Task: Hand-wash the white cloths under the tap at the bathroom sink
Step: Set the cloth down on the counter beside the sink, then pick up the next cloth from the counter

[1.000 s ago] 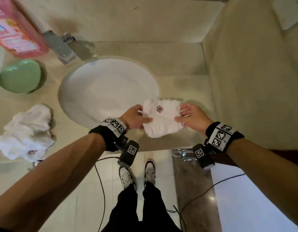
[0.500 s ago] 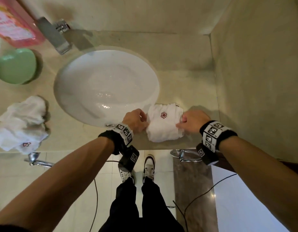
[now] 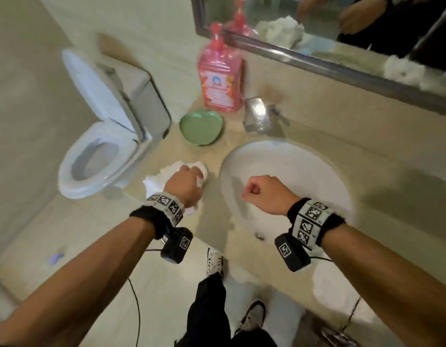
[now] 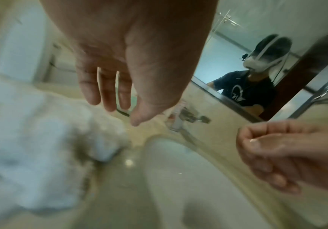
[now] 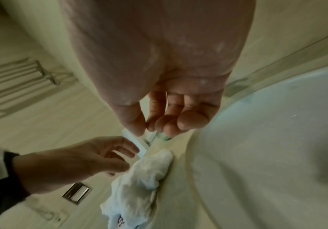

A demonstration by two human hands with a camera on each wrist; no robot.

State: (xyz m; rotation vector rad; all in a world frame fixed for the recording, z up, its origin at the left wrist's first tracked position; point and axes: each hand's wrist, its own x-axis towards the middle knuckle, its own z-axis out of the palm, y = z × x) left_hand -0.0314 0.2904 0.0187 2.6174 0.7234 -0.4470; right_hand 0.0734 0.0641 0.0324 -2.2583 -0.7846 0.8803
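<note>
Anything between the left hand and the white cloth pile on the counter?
Nothing visible. The left hand is open just above the white cloths on the counter, left of the sink.

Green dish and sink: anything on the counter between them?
Nothing. In the head view the counter between the green dish and the sink rim is bare; the tap stands further back, toward the mirror.

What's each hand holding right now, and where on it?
Nothing. The left hand hangs with straight fingers just above the white cloth on the counter, not gripping it. The right hand is curled, empty, over the sink.
</note>
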